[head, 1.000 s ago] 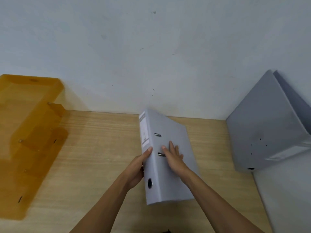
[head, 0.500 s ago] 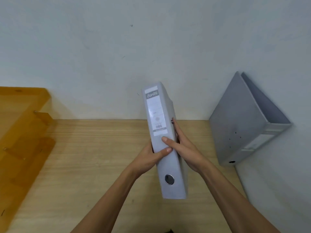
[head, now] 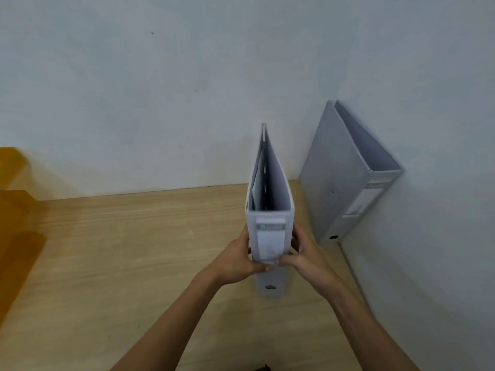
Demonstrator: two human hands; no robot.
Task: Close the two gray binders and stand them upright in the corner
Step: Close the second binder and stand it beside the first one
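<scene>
A: Item one, nearest the camera?

B: Two bare forearms reaching forward over the pale wood-grain tabletop (head: 112, 253). The left hand (head: 235, 261) and right hand (head: 305, 257) clamp the spine of a light gray lever-arch binder with a white spine label (head: 270, 236) from either side, thumbs meeting across the label.

A: Condition of that binder?

B: Closed, standing on its lower end, spine toward the person, covers tapering to a point at the far edge. White sheets show inside from above. Whether its base rests on the tabletop or hangs just above it, I cannot tell. The two-sided grip likely keeps it vertical while it travels.

A: Item two?

B: A second gray lever-arch binder with a finger hole low on its spine (head: 345, 178), near the first and to its right. It stands closed in the corner, leaning against the right-hand white wall (head: 442, 236); that part of the task looks done.

A: Remaining entries?

B: An amber translucent plastic tray (head: 16, 215) at the far left, well apart from both. Behind everything, the white back wall (head: 160, 89). The held binder presumably goes beside its twin.
</scene>
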